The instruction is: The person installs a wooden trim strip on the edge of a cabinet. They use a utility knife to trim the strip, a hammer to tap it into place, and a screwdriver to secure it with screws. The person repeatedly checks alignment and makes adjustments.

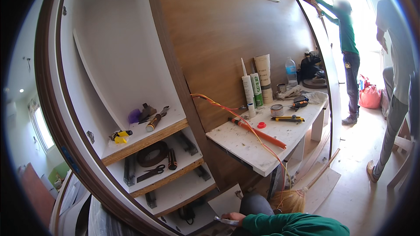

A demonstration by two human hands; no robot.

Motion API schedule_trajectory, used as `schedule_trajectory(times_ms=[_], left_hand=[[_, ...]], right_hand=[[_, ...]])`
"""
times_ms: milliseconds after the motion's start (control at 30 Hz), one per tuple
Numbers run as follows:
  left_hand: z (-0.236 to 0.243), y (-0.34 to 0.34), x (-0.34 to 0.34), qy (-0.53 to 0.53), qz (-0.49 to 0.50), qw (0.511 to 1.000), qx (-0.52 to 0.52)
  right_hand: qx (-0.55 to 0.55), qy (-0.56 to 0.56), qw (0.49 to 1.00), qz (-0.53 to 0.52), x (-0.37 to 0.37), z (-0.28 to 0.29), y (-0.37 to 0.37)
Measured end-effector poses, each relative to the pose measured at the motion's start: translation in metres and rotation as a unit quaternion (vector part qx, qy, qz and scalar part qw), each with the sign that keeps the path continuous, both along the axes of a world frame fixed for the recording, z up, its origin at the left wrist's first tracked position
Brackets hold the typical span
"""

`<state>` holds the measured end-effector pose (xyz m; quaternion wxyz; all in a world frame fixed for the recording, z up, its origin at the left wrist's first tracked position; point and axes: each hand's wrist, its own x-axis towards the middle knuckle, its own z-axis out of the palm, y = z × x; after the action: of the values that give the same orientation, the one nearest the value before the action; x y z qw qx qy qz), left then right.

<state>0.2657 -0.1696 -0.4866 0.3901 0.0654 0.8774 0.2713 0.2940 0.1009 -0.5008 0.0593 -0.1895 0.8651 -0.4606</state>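
Note:
At the bottom centre my right hand (235, 217), in a green sleeve, is closed on a silver metal object (222, 220), too small to identify. It is beside my grey-trousered leg (256, 204) and below a small white board (220, 202) with metal hardware on it. My left hand is out of view. Above stands a white worktop (227, 144) holding sealant tubes (247, 89), an orange tube tool (271, 139), a yellow cutter (286, 118) and cans (276, 110). Orange wires hang over it. To its left, cabinet shelves (166, 166) hold scissors, a tape roll and other tools.
A straw broom (293, 199) lies below the worktop beside boards. At the right, a person in green (348, 35) reaches up to a tall panel (321, 52); another in grey trousers (389, 140) stands nearer. A red bag (369, 96) sits by the bright window.

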Motion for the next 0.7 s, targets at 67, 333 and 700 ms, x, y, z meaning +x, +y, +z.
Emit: schedule_trajectory(times_ms=[67,333,700], left_hand=[[-0.003,-0.001,0.002,-0.009,0.000,1.000,-0.001],[0.001,0.000,0.006,-0.023,-0.013,1.000,-0.010],[-0.055,-0.030,-0.014,0.327,-0.440,0.836,0.010]], right_hand=[[0.032,0.003,0.999,-0.002,0.000,-0.003,-0.001],[-0.002,0.032,0.999,-0.012,0.000,-0.010,-0.001],[0.003,-0.002,1.000,-0.029,0.005,-0.003,-0.002]])
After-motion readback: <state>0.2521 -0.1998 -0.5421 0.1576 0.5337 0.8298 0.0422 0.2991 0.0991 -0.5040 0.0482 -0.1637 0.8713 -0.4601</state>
